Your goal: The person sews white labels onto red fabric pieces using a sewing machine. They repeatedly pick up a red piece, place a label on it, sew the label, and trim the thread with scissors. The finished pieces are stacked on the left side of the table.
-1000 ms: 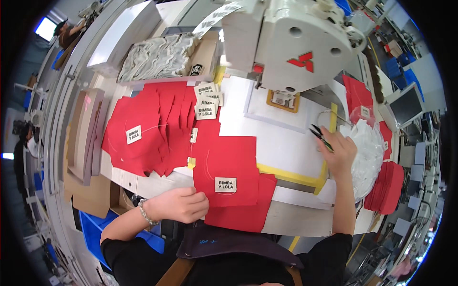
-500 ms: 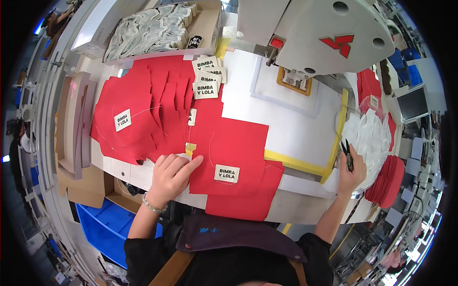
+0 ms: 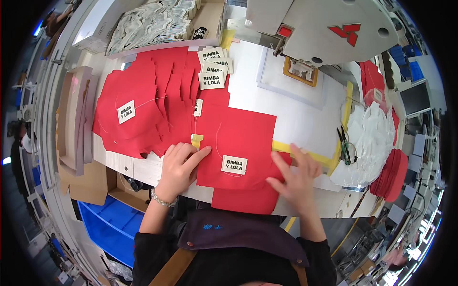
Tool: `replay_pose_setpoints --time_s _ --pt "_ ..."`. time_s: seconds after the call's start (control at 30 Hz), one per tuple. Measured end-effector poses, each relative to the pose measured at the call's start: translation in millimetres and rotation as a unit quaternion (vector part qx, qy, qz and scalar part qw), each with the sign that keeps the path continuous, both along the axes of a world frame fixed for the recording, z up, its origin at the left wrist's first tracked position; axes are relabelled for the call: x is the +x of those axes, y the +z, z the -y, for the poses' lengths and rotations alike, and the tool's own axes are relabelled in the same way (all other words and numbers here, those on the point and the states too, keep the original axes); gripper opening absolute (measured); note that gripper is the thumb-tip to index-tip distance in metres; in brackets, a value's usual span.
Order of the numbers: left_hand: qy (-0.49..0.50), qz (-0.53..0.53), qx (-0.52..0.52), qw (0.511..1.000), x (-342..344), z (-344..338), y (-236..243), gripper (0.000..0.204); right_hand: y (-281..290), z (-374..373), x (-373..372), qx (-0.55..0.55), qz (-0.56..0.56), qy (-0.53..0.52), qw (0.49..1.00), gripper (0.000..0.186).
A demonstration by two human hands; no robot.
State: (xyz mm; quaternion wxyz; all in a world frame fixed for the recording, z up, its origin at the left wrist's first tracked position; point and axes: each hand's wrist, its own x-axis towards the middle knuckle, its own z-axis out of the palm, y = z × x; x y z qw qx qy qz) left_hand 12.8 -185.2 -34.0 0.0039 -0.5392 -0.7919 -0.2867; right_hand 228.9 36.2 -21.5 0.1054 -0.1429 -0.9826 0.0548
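A red fabric piece with a sewn-on cream label lies at the table's front edge, over another red piece. Loose thread trails from the label. My left hand rests at the fabric's left edge beside a bit of yellow tape, fingers extended and holding nothing I can see. Over the right edge of the fabric hovers my right hand, empty, its fingers spread and slightly blurred. A pair of black thread snips lies beside a white plastic bag on the right.
More labelled red pieces overlap on the left, with loose cream labels above. A sewing machine head stands at the back right. A box of folded labels is at the back left; a blue bin sits below the table.
My right hand has let go of the thread snips, leaving them by the plastic bag, and has moved left to the red fabric. My left hand stays at the fabric's left edge.
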Motion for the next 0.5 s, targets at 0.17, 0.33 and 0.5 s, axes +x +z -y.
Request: replay_pose_setpoints --time_s 0.17,0.33,0.5 --pt "0.006 0.012 0.004 1.000 1.1 -1.4 -2.6 0.045 -13.1 42.7 -10.3 -0.035 -0.010 0.037 0.999 0.046" --pt "0.010 0.021 0.007 1.000 3.0 -1.2 -3.9 0.047 -17.6 54.3 0.2 -0.032 -0.023 0.122 0.992 0.037" --pt "0.013 0.020 0.017 1.000 4.2 -0.7 -5.8 0.048 -21.7 48.0 8.8 -0.036 -0.048 0.135 0.989 0.037"
